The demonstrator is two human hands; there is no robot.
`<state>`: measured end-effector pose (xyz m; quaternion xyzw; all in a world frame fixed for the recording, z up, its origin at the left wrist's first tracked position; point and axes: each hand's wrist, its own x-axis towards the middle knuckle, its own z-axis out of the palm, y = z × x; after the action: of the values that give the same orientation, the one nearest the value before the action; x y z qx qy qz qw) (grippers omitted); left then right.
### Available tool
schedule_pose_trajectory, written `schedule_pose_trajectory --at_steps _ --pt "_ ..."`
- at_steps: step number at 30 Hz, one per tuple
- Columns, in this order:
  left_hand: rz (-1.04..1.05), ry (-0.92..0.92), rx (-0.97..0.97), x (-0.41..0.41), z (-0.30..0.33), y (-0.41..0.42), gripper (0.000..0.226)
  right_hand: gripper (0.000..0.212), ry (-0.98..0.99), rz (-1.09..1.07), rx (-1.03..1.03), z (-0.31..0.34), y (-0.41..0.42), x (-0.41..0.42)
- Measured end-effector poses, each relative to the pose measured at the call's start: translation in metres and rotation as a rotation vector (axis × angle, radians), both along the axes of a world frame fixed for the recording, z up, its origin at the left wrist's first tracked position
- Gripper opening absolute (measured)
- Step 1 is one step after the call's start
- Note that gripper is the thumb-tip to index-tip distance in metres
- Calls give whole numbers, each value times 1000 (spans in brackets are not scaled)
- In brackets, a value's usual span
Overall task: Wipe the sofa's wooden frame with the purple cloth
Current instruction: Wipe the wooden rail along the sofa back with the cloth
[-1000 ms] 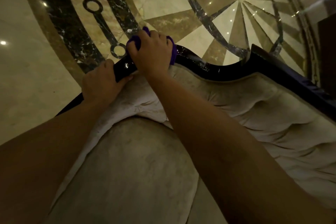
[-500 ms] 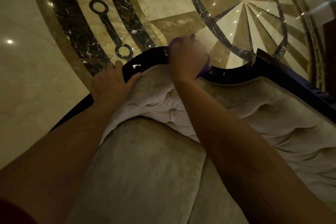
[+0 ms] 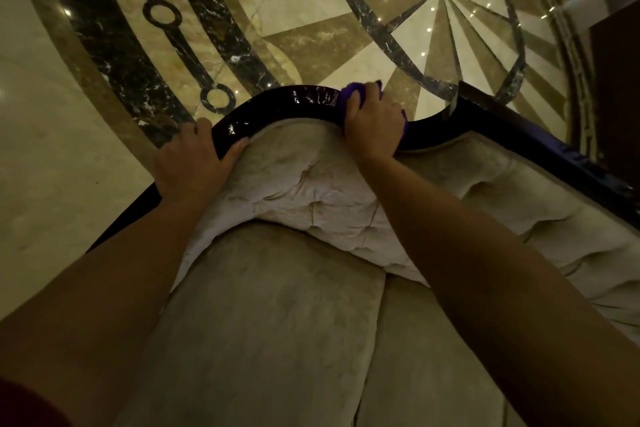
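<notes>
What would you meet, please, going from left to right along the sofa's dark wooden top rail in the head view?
left hand gripping the rail → bare glossy wooden frame → purple cloth under the right hand → carved notch in the frame

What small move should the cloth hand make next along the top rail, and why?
Probably slide the right hand and purple cloth further right, down the dip of the dark wooden frame toward the notch. The left hand braces the frame's left part, and the rail beyond the cloth looks unwiped.

Glossy dark wooden frame (image 3: 277, 104), matt tufted fabric upholstery (image 3: 311, 191), soft purple cloth (image 3: 353, 92), polished marble floor (image 3: 311, 10).
</notes>
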<state>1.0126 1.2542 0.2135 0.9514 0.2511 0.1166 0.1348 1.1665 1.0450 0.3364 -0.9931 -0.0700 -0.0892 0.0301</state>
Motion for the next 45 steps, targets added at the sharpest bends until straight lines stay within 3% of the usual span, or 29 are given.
schedule_pose_trajectory --at_steps 3,8,12,14,17,22,28,39,45 --pt "-8 4 -56 0 6 -1 82 40 10 96 -312 15 -29 3" --pt "-14 11 -89 1 8 -3 85 43 141 188 -1004 59 -49 7" --pt "-18 40 -77 1 6 -1 81 51 175 158 -1386 80 -35 8" --pt "-20 29 -84 0 6 -1 79 55 179 122 -1449 83 -31 5" --pt "-20 16 -91 -1 6 -1 79 43 166 86 -1342 77 -33 9" --pt "-38 19 -122 -3 8 1 78 39 119 125 -531 36 -43 -2" --pt "-33 26 -133 -1 3 0 77 40 86 -133 170 8 40 -5" --pt "-20 20 -162 -2 10 -1 77 43 36 206 62 -7 108 -30" --pt "-71 39 -307 -18 15 9 71 41 277 336 33 19 133 -31"
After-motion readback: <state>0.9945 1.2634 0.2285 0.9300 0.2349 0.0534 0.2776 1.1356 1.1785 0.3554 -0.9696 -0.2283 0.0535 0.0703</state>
